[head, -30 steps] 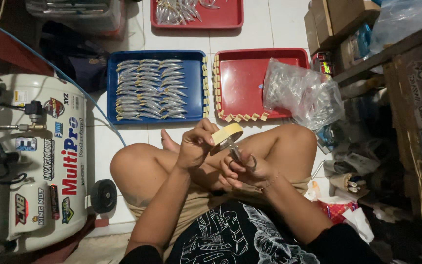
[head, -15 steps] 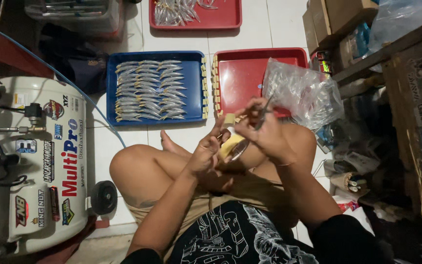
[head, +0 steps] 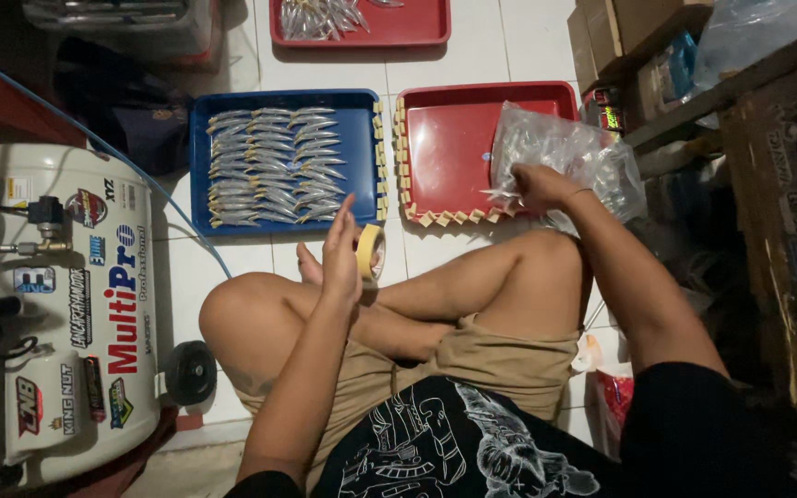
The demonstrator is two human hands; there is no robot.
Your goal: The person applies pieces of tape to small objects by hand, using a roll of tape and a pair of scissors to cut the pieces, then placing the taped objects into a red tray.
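Observation:
I sit cross-legged on a white tiled floor. My left hand point(head: 341, 251) holds a roll of yellowish masking tape point(head: 369, 252) upright above my knee. My right hand point(head: 537, 187) reaches forward into a crumpled clear plastic bag point(head: 560, 152) that lies over the right side of a red tray point(head: 449, 148). Small pieces of tape line the red tray's left and front rims. A blue tray point(head: 198, 166) to its left carries several rows of small silvery fish-shaped lures point(head: 274, 166), with tape pieces along its right rim.
A white air compressor point(head: 76, 314) with a blue hose stands at my left. Another red tray point(head: 417, 32) with silvery lures lies further away. Cardboard boxes point(head: 786, 231) and a wooden shelf crowd the right side. A red packet point(head: 612, 401) lies by my right hip.
My right hand has left the tape roll and moved forward and right to the plastic bag. My left hand stays above my knee, holding the roll alone.

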